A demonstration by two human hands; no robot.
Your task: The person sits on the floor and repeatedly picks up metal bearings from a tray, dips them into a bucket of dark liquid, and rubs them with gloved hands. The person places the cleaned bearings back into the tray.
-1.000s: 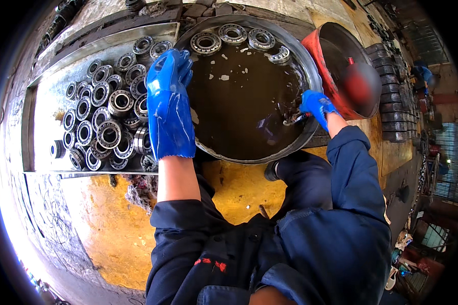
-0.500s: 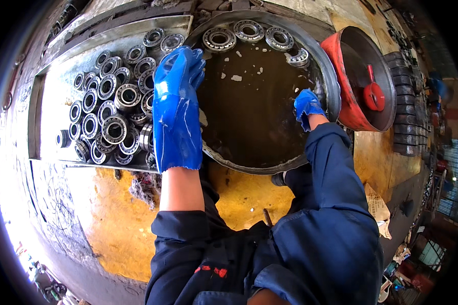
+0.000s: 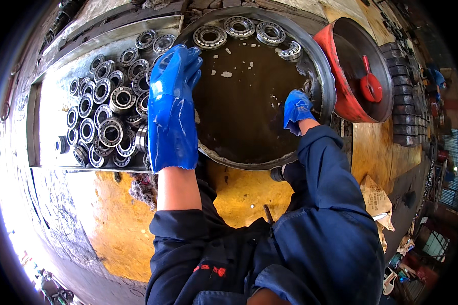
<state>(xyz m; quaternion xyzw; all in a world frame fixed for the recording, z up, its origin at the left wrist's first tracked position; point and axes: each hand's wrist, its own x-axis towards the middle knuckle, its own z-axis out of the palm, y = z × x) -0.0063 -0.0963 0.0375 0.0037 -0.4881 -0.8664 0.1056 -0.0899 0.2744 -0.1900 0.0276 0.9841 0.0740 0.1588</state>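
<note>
A large round metal basin [image 3: 249,165] holds murky brown liquid. My right hand [image 3: 297,105], in a blue rubber glove, reaches into it near its right side. Its fingers are under the liquid, so whatever they hold is hidden. At the basin's left rim, my left hand [image 3: 175,73] wears a long blue glove, its fingers stretched slightly apart over the edge with nothing visible in them. Along the basin's far wall lie several roller bearings [image 3: 210,36], one of them tilted [image 3: 291,51]. Beside my left hand, a metal tray [image 3: 34,114] bears a pile of bearings [image 3: 111,132].
To the right stands a red basin [image 3: 326,48] with a red long-handled ladle [image 3: 371,87] inside. Beyond it is a row of dark stacked parts [image 3: 405,96]. A grey rag [image 3: 143,189] lies below the tray, and a brown paper sack [image 3: 375,198] at the right.
My right hand has shifted slightly left and toward me within the liquid, with ripples around it. The left hand keeps its place at the rim; the whole view has shifted a little.
</note>
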